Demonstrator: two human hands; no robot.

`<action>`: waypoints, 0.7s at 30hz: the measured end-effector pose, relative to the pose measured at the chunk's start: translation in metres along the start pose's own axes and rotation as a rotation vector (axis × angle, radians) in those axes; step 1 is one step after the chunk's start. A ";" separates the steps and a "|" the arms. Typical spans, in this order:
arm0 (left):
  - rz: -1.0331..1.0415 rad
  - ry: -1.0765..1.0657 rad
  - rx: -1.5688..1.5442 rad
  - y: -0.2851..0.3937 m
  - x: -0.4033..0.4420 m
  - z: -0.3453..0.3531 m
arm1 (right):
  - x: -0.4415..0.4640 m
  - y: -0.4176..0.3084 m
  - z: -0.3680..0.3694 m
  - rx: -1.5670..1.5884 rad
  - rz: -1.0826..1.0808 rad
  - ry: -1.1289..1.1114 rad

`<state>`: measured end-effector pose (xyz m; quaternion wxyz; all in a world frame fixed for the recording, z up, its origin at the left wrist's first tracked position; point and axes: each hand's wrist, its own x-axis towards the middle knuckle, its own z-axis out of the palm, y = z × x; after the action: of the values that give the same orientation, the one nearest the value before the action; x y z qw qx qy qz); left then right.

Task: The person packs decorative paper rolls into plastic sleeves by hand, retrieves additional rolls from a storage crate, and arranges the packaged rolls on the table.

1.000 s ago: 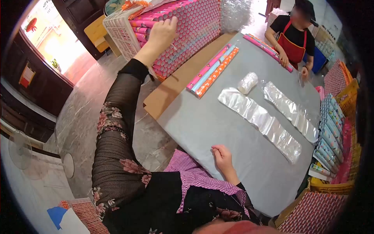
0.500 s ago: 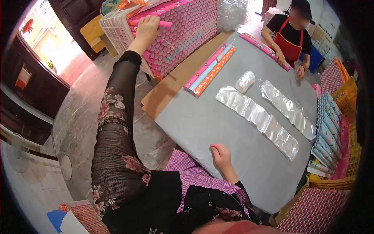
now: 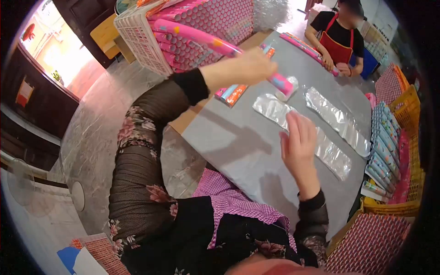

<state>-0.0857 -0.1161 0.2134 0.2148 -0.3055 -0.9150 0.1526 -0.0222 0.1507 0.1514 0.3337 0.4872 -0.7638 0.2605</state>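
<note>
My left hand (image 3: 250,67) is wrapped round a long pink roll of wrapping paper (image 3: 195,36), held slantwise in the air above the table. One end points toward the crate; the other reaches over a small bundle of clear plastic (image 3: 294,83). Raised over the table, my right hand (image 3: 300,143) holds nothing, its fingers stretched out near a strip of clear plastic sleeves (image 3: 336,159). Below my left forearm lie other wrapping-paper rolls, including an orange one (image 3: 237,95), partly hidden by my arm. A second strip of clear sleeves (image 3: 327,110) lies farther right.
A white crate (image 3: 136,43) packed with pink rolls stands at the left beyond the grey table (image 3: 220,142). Across it, a person in a red apron (image 3: 337,48) touches pink rolls (image 3: 302,46). Yellow baskets (image 3: 409,110) with patterned rolls line the right side.
My left hand has moved right from the crate, bringing a pink roll over the table. My right hand has risen from the near table edge and opened its fingers.
</note>
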 end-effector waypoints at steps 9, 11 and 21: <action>0.162 -0.445 -0.542 0.136 0.061 0.004 | -0.057 0.036 -0.005 -0.352 0.249 -0.289; 0.177 -0.490 -0.582 0.160 0.065 0.010 | -0.080 0.041 -0.010 -0.356 0.333 -0.375; 0.143 -0.239 -0.772 0.207 -0.009 0.085 | -0.197 0.068 -0.091 0.209 0.621 -0.636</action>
<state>-0.0184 0.0245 0.0525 -0.0344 -0.4067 -0.9000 -0.1530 -0.0016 0.3552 0.0542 -0.0624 0.3219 -0.9078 0.2614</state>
